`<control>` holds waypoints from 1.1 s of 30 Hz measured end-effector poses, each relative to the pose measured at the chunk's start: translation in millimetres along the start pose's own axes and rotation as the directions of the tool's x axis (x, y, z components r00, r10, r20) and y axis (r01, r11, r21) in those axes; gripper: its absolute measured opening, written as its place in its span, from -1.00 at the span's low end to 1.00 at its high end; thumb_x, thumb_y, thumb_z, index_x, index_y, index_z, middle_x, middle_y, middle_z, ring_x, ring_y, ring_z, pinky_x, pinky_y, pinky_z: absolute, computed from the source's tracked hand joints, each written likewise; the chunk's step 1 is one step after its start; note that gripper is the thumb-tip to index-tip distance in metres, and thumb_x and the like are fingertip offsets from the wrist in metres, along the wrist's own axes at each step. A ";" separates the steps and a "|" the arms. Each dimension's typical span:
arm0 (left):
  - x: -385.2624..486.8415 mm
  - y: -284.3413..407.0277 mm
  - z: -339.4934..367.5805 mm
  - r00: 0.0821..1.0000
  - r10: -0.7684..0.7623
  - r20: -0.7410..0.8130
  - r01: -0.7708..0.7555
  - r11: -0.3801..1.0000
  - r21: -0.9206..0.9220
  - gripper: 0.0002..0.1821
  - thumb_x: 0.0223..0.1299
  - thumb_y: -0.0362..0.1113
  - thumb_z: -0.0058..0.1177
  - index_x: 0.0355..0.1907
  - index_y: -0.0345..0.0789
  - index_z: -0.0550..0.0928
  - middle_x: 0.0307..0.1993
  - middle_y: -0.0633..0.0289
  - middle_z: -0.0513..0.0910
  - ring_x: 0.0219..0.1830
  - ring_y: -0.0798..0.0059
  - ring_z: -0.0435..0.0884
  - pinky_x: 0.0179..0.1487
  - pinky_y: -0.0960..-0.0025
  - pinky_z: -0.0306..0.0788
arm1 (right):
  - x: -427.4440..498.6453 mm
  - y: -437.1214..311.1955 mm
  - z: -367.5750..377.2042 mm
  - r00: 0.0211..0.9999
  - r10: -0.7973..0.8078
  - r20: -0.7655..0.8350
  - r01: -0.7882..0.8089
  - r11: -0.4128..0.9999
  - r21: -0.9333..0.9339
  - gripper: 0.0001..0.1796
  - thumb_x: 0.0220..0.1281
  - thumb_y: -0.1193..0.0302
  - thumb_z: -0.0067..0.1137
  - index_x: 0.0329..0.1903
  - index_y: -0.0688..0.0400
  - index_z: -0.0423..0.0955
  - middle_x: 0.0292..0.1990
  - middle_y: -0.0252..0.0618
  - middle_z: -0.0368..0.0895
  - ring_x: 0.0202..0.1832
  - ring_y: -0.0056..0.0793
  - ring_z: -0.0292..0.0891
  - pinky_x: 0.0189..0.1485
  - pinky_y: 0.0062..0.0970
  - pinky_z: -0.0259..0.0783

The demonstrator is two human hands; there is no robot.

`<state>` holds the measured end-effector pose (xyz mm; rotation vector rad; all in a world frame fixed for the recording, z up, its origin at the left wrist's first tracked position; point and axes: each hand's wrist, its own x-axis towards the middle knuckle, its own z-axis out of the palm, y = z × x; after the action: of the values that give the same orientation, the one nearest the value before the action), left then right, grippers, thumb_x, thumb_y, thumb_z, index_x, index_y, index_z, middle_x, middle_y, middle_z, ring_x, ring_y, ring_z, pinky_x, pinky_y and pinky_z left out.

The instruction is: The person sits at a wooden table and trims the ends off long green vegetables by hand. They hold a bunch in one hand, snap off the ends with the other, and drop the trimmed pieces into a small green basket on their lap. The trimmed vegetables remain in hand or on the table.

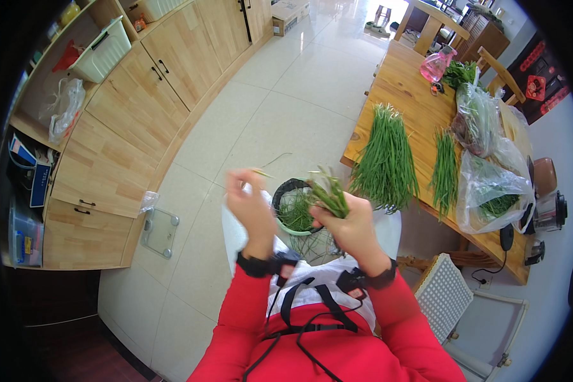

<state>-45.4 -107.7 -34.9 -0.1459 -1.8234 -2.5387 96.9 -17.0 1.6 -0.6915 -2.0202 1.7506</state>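
My right hand (355, 222) grips a bunch of green stalks (332, 193), their cut or root ends pointing up and away from me. To its left, my left hand (248, 205) is raised and blurred by motion. A thin yellow-green stalk piece (263, 173) sticks out from its fingertips. Below and between both hands stands a pale green bin (286, 229) with a dark liner. Green trimmings (296, 212) lie inside it, and more loose strands (310, 246) are strewn in front of it.
On the wooden table (401, 71) to my right lie a large bundle of garlic chives (387, 157), a smaller bundle (444, 169), plastic bags of greens (494, 191) and a pink spray bottle (437, 64). Wooden cabinets (124, 129) line the left, with a glass scale (160, 231) beside them.
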 end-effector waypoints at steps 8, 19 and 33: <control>33.4 -21.9 -23.7 0.859 0.201 0.471 -0.465 0.692 0.553 -0.73 0.25 -0.22 0.09 -0.57 -0.24 0.49 -0.54 0.34 0.51 -0.36 0.46 0.45 0.19 0.21 0.13 | 3.7 6.4 -20.5 0.966 0.253 0.049 -0.253 0.893 0.373 -0.82 0.17 0.52 0.23 -0.19 0.32 0.51 -0.44 -0.18 0.66 -0.66 -0.80 0.19 -0.61 -0.75 0.09; -24.3 -1.1 -7.5 0.794 0.080 0.602 -0.254 0.945 0.209 -0.90 0.13 -0.40 0.15 -0.29 -0.34 0.63 -0.40 0.25 0.60 -0.31 0.51 0.54 -0.15 0.44 0.40 | 8.1 10.5 -18.5 0.974 0.209 0.085 -0.225 0.869 0.440 -0.79 0.14 0.55 0.26 -0.21 0.23 0.40 -0.44 -0.13 0.65 -0.67 -0.76 0.22 -0.64 -0.74 0.09; -3.8 5.8 -24.1 0.815 -0.325 0.479 0.424 0.898 -0.114 -0.73 0.36 -0.20 0.04 -0.15 -0.39 0.64 -0.12 0.14 0.67 -0.18 0.53 0.59 0.08 0.45 0.41 | -6.5 14.0 -47.8 0.963 0.270 -0.004 -0.230 0.827 0.513 -0.73 0.23 0.54 0.15 -0.03 0.34 0.47 -0.28 -0.13 0.69 -0.68 -0.82 0.15 -0.64 -0.77 0.05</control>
<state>-42.9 -132.5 -37.4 -0.4558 -1.8553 -3.2132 131.4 18.9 -4.7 -0.8501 -1.3561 2.2446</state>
